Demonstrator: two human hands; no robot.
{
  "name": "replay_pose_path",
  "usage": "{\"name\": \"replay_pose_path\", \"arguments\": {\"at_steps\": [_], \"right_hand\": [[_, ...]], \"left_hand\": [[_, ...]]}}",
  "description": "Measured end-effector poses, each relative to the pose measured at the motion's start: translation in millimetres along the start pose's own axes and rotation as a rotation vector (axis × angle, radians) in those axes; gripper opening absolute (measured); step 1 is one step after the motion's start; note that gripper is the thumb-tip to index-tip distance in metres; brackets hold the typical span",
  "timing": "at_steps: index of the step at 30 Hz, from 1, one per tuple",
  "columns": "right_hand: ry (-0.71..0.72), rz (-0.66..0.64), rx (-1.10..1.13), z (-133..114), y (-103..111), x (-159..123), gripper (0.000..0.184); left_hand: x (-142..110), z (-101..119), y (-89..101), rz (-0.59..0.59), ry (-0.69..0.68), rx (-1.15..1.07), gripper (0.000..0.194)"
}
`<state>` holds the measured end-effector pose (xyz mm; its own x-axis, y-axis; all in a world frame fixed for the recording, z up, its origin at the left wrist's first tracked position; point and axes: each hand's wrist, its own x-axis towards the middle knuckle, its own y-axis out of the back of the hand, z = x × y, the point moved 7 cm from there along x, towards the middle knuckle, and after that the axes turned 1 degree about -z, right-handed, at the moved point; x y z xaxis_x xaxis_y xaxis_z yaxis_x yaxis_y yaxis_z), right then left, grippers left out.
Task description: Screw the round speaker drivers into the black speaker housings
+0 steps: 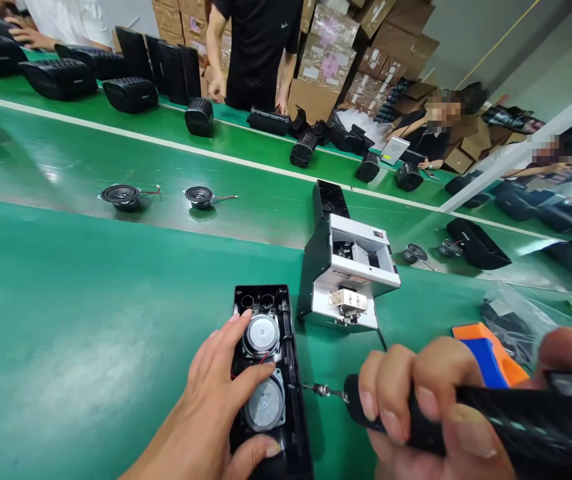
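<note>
A: Step?
B: Looks like screwdriver work on a black speaker housing (299, 420). Left hand (216, 387) spread over it, not clamped. Right hand (441, 373): fingers wrapped round an electric screwdriver (526, 427).
A: Layout?
B: Housing under left fingertips, two speaker units, upper (263, 333) and lower (265, 405), seated in it. Bit (322, 390) points from right fingers to housing's right edge. Screw feeder (351, 280) beyond both hands.
A: Next move calls for?
B: My read: bit lined up over a screw hole, left fingers clear of it, housing steady.
A: Blind spots?
B: Bit-tip contact, screw on it: can't tell. Left hand masks housing's left side; frame cuts housing's near end. Orange-and-blue item (489, 357) part hidden behind right fingers.
</note>
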<state>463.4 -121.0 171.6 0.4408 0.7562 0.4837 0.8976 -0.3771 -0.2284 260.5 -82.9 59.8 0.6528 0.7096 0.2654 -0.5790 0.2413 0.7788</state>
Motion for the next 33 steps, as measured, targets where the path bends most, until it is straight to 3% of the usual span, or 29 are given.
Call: {"name": "replay_pose_path", "arguments": {"at_steps": [2,5,10,18,27,33], "right_hand": [[0.058,0.063,0.052,7,-6,-3,0.014],[0.055,0.100,0.099,31,-15,-7,0.051],[0.005,0.031,0.119,58,-20,-9,0.057],[-0.016,-0.011,0.104,65,-20,-13,0.057],[-0.052,-0.239,0.097,86,-28,-18,0.054],[-0.055,-0.210,0.038,89,-26,-19,0.046]], "left_hand": [[2,2,-5.4,-0.001,0.030,0.019,0.054],[4,3,-7.1,-0.004,0.048,0.033,0.049],[4,1,-6.8,-0.028,0.061,0.033,0.047],[4,1,-8.5,-0.041,0.094,0.025,0.048],[7,4,-12.2,-0.082,0.096,0.044,0.047],[8,3,-15.1,-0.083,0.109,0.053,0.044]]}}
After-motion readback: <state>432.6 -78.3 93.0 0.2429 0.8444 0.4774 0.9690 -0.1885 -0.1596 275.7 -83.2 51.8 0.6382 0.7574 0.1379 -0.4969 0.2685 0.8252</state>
